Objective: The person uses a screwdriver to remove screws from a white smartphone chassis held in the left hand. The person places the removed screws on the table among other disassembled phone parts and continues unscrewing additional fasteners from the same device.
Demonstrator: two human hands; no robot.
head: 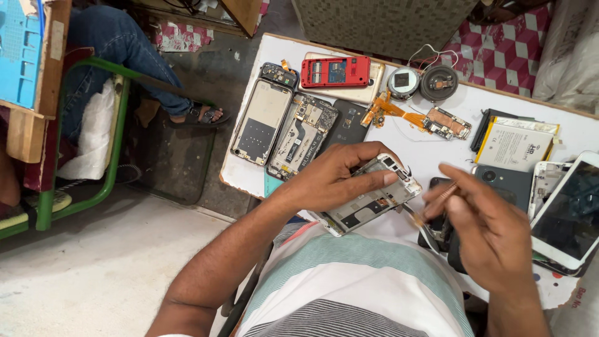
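Opened phone frame (373,195): judged light, stiff, fragile; lay gripped by its edges in the closed left hand (334,178) above the tabletop (430,146), right hand (483,221) beside it pinching a thin tool (437,201).

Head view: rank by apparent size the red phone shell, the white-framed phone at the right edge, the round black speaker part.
1. White-framed phone, largest, though it lies nearer the camera and is cut off by the frame edge.
2. Red phone shell.
3. Round black speaker part, smallest.
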